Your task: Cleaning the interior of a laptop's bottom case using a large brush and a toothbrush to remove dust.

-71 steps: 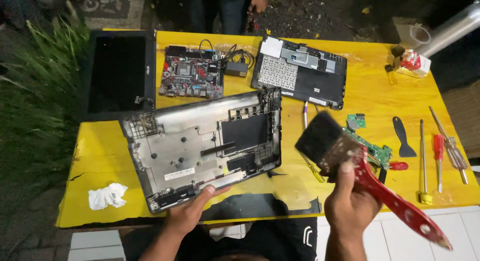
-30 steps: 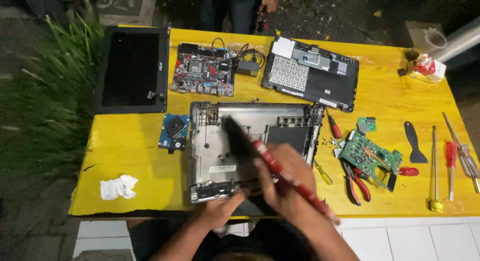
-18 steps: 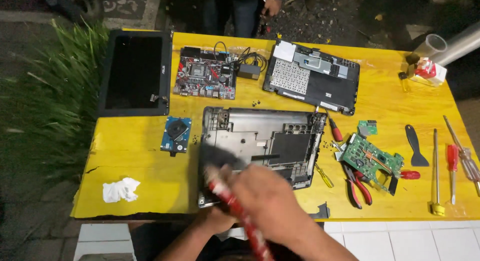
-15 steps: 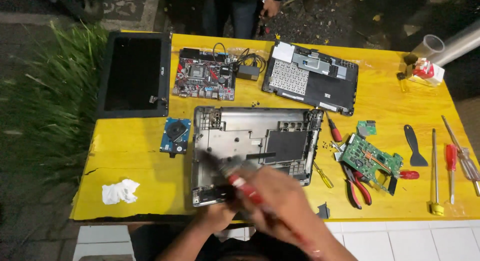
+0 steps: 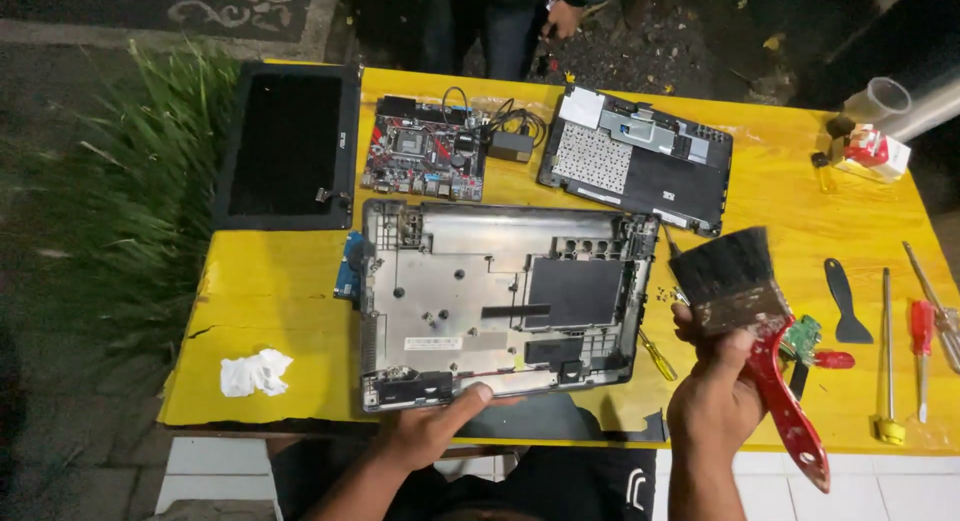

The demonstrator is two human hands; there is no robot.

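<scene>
Your left hand (image 5: 435, 431) presses flat on the near edge of the case (image 5: 505, 301), pinning it mid-table; your right hand (image 5: 715, 406) grips the brush (image 5: 750, 321), bristles raised beside it.

Night scene, outdoors. Yellow table (image 5: 270, 291) sits in the middle, top scuffed and glossy, near edge chipped and black underneath. Light comes from above, bright on the table, falls off fast around it. Left: long green grass (image 5: 140, 191), then dark pavement (image 5: 120, 36) with white painted marks at the top. Beyond the far edge: dark gravelly ground (image 5: 690, 31) with scattered leaves. Near side, below the table: white tiled floor (image 5: 890, 486).
</scene>
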